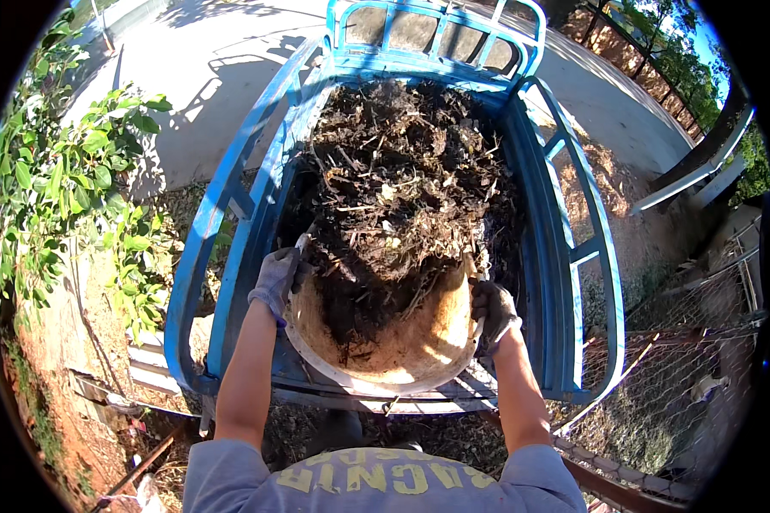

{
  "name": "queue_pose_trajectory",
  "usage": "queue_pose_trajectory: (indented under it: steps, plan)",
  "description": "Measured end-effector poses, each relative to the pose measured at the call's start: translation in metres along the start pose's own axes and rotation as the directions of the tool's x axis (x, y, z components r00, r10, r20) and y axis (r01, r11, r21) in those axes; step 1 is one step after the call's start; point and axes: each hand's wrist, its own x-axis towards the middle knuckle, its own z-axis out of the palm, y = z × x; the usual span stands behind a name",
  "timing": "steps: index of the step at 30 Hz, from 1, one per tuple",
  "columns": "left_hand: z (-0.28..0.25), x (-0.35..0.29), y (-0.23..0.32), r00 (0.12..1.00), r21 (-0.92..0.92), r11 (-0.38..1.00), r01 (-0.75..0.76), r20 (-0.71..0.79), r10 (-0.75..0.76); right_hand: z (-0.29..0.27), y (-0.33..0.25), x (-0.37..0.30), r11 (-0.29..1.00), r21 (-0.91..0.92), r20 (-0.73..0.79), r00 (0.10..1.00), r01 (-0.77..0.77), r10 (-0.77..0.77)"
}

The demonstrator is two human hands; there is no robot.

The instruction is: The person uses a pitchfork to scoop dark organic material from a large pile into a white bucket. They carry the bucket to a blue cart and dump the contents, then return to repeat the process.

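A wide pale tub [419,363], stained brown inside, lies tipped at the near end of a blue metal cargo bed [535,205]. Its mouth faces the far end, against a heap of dark leaf mulch and twigs [402,171]. Some dark mulch still lies along the tub's inner wall. My left hand [278,278], in a grey work glove, is closed on the tub's left rim. My right hand [494,315], in a darker, soiled glove, grips the rim on the right side. The tub's far edge is hidden under the mulch.
Blue side rails [222,197] flank the bed, and a barred panel [436,34] closes its far end. A leafy bush [85,162] stands at left. Wire mesh fencing [667,410] runs along the lower right. A tree trunk [706,145] rises at the right.
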Motion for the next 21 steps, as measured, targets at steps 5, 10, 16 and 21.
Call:
queue_pose_trajectory:
  steps: [5, 10, 16, 21]
  plan:
    - [0.009, -0.044, -0.013, 1.0, 0.121, 0.993, -0.01, -0.019, 0.012, -0.037, 0.024, -0.041, 0.999, 0.047, 0.061, 0.998, 0.019, -0.022]
    - [0.021, -0.08, -0.022, 1.0, 0.117, 0.993, -0.006, -0.004, 0.006, -0.051, 0.016, -0.093, 0.997, 0.058, 0.021, 0.999, 0.044, -0.045]
    - [0.06, -0.1, 0.03, 0.996, 0.243, 0.966, -0.084, 0.043, 0.075, -0.053, -0.017, -0.133, 0.987, 0.083, -0.021, 0.991, 0.137, -0.136]
    - [0.075, 0.024, 0.081, 0.725, 0.13, 0.756, -0.641, 0.425, 0.542, -0.053, -0.097, -0.08, 0.837, 0.546, 0.275, 0.943, 0.007, -0.187]
